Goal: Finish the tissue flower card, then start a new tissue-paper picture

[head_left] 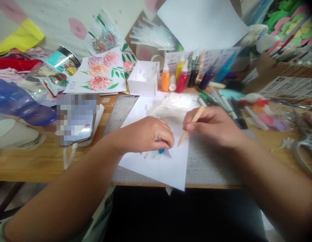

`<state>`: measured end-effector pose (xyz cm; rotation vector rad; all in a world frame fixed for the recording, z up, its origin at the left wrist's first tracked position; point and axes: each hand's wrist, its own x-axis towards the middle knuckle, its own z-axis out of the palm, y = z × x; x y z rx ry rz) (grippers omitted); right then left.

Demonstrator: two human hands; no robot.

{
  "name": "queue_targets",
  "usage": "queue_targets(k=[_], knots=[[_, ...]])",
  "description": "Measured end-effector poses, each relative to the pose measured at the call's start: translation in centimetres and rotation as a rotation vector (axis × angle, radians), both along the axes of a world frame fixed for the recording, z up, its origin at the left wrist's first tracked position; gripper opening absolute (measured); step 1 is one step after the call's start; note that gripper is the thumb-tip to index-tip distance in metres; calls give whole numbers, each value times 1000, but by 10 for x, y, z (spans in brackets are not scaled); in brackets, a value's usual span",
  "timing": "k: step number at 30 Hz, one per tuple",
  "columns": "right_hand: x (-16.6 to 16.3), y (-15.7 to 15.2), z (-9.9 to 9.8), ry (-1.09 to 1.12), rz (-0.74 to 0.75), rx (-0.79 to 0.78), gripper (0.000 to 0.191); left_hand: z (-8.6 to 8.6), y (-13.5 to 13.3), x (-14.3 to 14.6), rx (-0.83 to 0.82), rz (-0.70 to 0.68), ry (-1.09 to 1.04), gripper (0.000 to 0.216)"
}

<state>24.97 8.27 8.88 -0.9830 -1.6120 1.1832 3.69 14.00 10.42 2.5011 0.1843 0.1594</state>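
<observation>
My right hand (212,126) is closed around a pointed wooden stick (196,116), its tip slanting down to the left just above a white sheet of paper (166,171). Over the same sheet, my left hand (156,132) is closed with its fingers curled down. A small blue thing (161,151) shows under those fingers, and a whitish pointed bit sticks out beside them; what exactly they grip is hidden. Crumpled white tissue or thin plastic (176,104) lies on the far part of the sheet. The stick's tip is close to my left fingertips, apart from them.
Under the paper is a grey cutting mat (208,168). Behind stand a white box (143,80) and several paint bottles (182,79). Flower pictures (100,72) and a phone (80,124) are at left, a paper cup (12,134) farther left. Pens (223,101) and scissors (305,151) lie at right.
</observation>
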Motion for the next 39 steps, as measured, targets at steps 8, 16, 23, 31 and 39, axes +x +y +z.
queue_targets(k=[8, 16, 23, 31, 39], knots=[[-12, 1, -8, 14, 125, 34, 17, -4, 6, -2, 90, 45, 41, 19], [-10, 5, -12, -167, 167, 174, 4, -3, 9, -4, 124, 61, 60, 18], [-9, 5, -9, -213, 154, 185, 4, -3, 9, -4, 116, 77, 86, 18], [-10, 6, -19, -152, 193, 86, 10, -3, 10, -6, 101, 91, 147, 8], [-5, 6, -14, -79, 19, 11, 12, 2, 11, -11, 44, 79, 184, 22]])
